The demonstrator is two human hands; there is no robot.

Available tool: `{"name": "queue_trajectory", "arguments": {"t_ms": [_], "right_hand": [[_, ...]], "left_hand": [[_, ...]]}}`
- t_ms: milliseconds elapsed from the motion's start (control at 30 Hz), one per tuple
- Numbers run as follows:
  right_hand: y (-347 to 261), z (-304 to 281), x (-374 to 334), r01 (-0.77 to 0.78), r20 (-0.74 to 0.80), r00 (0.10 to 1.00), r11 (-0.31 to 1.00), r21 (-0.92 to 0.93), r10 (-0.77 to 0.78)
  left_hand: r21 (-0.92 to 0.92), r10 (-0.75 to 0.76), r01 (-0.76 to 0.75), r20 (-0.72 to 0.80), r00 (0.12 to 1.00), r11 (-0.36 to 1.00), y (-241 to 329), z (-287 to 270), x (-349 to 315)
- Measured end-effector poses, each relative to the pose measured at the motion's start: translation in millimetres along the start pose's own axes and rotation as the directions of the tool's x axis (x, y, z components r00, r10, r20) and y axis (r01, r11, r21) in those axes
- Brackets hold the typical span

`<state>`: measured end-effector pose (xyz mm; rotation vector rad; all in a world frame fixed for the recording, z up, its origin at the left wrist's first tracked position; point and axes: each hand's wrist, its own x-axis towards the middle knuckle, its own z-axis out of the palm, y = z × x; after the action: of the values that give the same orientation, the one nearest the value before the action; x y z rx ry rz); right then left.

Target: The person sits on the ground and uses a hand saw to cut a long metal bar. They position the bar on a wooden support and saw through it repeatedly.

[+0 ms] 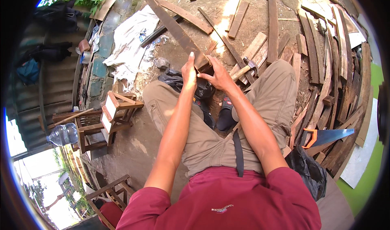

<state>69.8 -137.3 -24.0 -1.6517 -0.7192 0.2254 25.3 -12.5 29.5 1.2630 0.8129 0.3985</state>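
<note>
A long brown wooden plank (pixel 175 30) slants from the far left toward me, its near end above my shoes. My left hand (pixel 189 71) grips the left edge of that end, thumb up along the wood. On the other side my right hand (pixel 218 73) is closed on the same end, its fingers partly behind the wood. Just right of my right hand, a hammer (pixel 245 69) with a pale wooden handle and dark head lies by my right knee. A black plastic bag (pixel 174 80) sits behind my left wrist.
Loose boards (pixel 273 24) lie on the dirt ahead; more are piled at the right. A handsaw (pixel 330 136) with an orange handle rests on that pile. At the left are a small wooden stool (pixel 115 110), a clear plastic bottle (pixel 65 134) and a white cloth (pixel 132 39).
</note>
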Motion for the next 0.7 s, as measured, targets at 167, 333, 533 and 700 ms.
{"name": "queue_trajectory", "arguments": {"t_ms": [167,333,533,700], "right_hand": [[-14,-8,1,-0.03,0.072,0.997,1.0,0.004,0.03],[-31,-11,0,0.002,0.033,0.999,0.984,0.176,-0.008],[-32,10,15,-0.109,-0.232,0.967,0.994,-0.018,0.102],[-32,12,15,-0.109,-0.151,0.982,0.994,0.027,0.112]], "left_hand": [[0.063,0.001,0.003,-0.071,0.997,0.998,-6,-8,6],[0.033,-0.032,0.029,0.072,0.997,0.999,3,-12,3],[-0.109,-0.085,0.101,0.14,0.987,0.989,-15,-19,17],[-0.274,-0.181,0.193,0.067,0.981,0.942,-40,-49,31]]}}
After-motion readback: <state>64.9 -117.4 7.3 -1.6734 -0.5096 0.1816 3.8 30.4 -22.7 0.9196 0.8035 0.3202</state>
